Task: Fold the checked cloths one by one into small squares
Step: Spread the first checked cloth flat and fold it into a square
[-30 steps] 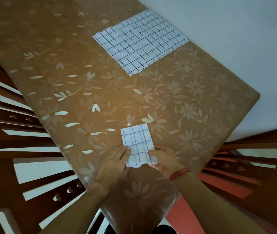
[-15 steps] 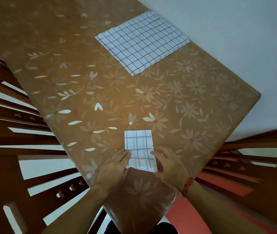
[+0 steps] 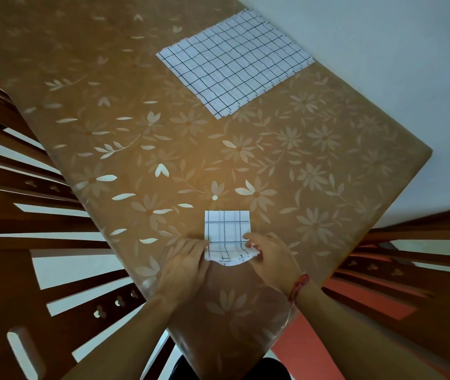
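Observation:
A small folded checked cloth [image 3: 226,229] lies near the front end of the table. Its near edge is lifted off the table and sags in the middle. My left hand [image 3: 185,264] holds the cloth's near left corner, with its fingers lying along the left edge. My right hand [image 3: 270,259] pinches the near right corner, thumb on top. A larger checked cloth [image 3: 234,64] lies spread flat at the far end of the table, away from both hands.
The table [image 3: 136,160] has a brown flowered cover, and its near corner points toward me. Wooden chairs stand on the left [image 3: 13,242] and on the right [image 3: 410,256]. A pale wall [image 3: 382,50] runs along the table's far right side.
Half a second ago both hands pressed flat on the cloth's near end. Now they have taken hold of the near corners and raised that edge off the table.

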The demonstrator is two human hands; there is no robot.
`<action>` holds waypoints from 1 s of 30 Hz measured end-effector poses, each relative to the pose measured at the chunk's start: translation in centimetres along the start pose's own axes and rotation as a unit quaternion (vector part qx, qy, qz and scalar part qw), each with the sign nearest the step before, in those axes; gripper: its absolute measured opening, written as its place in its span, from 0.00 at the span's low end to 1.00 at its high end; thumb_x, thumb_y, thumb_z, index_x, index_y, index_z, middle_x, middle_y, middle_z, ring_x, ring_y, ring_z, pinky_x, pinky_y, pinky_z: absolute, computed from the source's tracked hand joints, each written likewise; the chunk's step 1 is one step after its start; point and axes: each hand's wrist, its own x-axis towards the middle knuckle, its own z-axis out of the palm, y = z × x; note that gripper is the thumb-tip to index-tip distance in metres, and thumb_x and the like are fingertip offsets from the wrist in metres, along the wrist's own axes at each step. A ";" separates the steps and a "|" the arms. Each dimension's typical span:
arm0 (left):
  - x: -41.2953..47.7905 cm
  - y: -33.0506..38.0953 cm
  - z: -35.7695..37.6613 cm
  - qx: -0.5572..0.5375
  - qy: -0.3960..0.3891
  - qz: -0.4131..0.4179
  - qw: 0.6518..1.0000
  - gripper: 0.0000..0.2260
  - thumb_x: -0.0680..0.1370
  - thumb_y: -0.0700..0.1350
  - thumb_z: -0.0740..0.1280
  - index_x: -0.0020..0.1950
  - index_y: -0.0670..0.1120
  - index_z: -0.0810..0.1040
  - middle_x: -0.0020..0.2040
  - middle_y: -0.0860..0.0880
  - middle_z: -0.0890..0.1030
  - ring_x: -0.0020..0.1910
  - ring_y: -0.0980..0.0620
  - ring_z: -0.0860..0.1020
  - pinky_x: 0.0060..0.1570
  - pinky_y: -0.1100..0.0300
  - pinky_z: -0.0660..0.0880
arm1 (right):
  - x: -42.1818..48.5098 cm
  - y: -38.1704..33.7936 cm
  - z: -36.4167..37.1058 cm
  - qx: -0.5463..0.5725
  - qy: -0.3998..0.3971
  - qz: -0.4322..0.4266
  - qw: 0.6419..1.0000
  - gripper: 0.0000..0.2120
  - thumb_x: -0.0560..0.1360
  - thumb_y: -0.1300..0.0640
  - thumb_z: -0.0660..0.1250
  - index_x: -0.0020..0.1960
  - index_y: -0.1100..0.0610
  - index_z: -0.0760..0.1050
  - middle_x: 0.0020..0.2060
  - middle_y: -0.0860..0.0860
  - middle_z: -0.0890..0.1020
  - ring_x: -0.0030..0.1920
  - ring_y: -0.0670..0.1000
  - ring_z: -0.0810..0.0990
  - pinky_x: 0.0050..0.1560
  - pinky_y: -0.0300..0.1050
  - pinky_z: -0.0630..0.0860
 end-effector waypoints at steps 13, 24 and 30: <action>3.4 -0.3 0.6 -0.023 0.028 -0.084 0.996 0.17 0.77 0.51 0.59 0.64 0.47 0.74 0.44 0.51 0.81 0.49 0.47 0.76 0.56 0.46 0.71 | 3.0 -0.4 0.7 0.071 -0.006 0.136 0.988 0.26 0.74 0.52 0.67 0.69 0.49 0.64 0.45 0.44 0.80 0.44 0.46 0.78 0.48 0.46 0.79; 4.0 -1.3 0.7 0.089 0.035 0.022 0.995 0.21 0.78 0.47 0.59 0.71 0.42 0.70 0.68 0.45 0.73 0.63 0.45 0.72 0.56 0.48 0.72 | 3.9 -1.4 1.0 -0.005 -0.003 0.159 0.987 0.27 0.73 0.55 0.65 0.69 0.53 0.63 0.56 0.52 0.69 0.42 0.52 0.77 0.42 0.47 0.80; 4.3 -2.5 1.2 0.158 -0.037 0.079 0.984 0.22 0.82 0.47 0.52 0.72 0.40 0.69 0.74 0.44 0.67 0.75 0.47 0.63 0.66 0.45 0.69 | 4.1 -2.0 0.8 -0.039 -0.007 0.169 0.985 0.30 0.72 0.56 0.65 0.72 0.55 0.60 0.52 0.52 0.67 0.37 0.49 0.73 0.40 0.47 0.80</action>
